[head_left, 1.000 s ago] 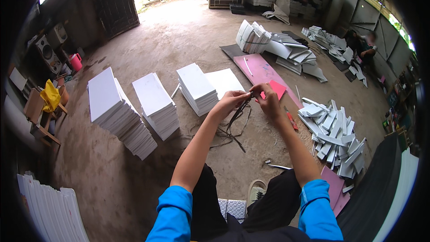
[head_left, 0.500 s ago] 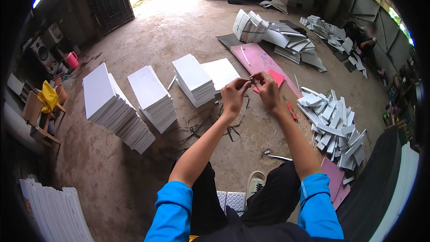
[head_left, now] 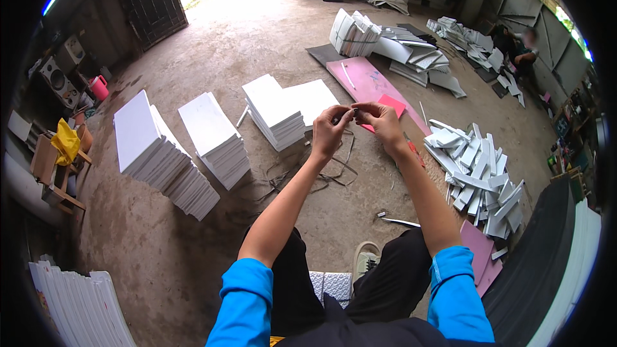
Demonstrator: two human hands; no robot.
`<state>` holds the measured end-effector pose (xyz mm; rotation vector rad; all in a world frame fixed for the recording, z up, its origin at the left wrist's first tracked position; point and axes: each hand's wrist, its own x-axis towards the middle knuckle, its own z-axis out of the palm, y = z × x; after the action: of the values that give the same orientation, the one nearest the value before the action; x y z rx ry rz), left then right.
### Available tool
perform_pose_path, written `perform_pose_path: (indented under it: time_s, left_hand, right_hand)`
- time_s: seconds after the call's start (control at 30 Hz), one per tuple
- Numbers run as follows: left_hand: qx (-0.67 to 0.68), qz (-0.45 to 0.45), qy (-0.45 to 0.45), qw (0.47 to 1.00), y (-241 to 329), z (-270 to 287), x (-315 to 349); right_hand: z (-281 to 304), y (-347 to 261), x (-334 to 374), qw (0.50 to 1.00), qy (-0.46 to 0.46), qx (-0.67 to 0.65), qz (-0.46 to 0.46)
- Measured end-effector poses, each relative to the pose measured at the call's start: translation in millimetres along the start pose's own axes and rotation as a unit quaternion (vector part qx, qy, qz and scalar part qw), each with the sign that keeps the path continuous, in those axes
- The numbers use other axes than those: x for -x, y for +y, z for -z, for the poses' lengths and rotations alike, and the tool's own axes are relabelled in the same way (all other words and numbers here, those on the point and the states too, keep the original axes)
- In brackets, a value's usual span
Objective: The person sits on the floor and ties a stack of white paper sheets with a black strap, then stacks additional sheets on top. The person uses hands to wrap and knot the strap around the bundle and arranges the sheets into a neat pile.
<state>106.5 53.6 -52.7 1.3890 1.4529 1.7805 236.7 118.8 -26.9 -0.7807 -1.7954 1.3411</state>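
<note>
My left hand (head_left: 330, 130) and my right hand (head_left: 383, 125) meet in front of me, fingertips together. Both pinch a small dark piece (head_left: 355, 112) between thumbs and fingers; its kind is too small to tell. Below them a thin dark strap (head_left: 347, 166) loops over the concrete floor and seems to reach up toward the left hand, though I cannot tell whether it joins the piece. Beyond the hands lie a white sheet (head_left: 313, 98) and a red sheet (head_left: 391, 104). Partly behind my right forearm, a red-handled tool (head_left: 413, 148) rests on the floor.
Three stacks of white boards (head_left: 137, 130) stand at the left. A heap of white offcut strips (head_left: 479, 170) lies at the right, near a pink board (head_left: 373, 83). Tied boards (head_left: 353, 34) stand farther back. A co-worker (head_left: 527, 54) sits at the far right.
My hands have shifted slightly left and stay pinched together, with the fingers rearranged around the small dark piece. The dark strap below them now lies in a wider loop.
</note>
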Motion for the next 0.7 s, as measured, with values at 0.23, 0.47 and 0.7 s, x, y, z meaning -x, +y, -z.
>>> perform_pose_path:
  time_s: [0.23,0.47,0.7]
  left_hand:
    - [0.252,0.055,-0.049,0.965,-15,-8,-2]
    - [0.278,0.129,-0.013,0.952,-23,-16,-1]
    - [0.257,0.172,-0.026,0.951,-20,-5,-1]
  right_hand:
    - [-5,4,-6,0.997,0.067,0.004,0.035]
    - [-17,2,3,0.985,0.117,0.106,0.063]
    - [-22,2,8,0.983,0.118,0.117,0.079]
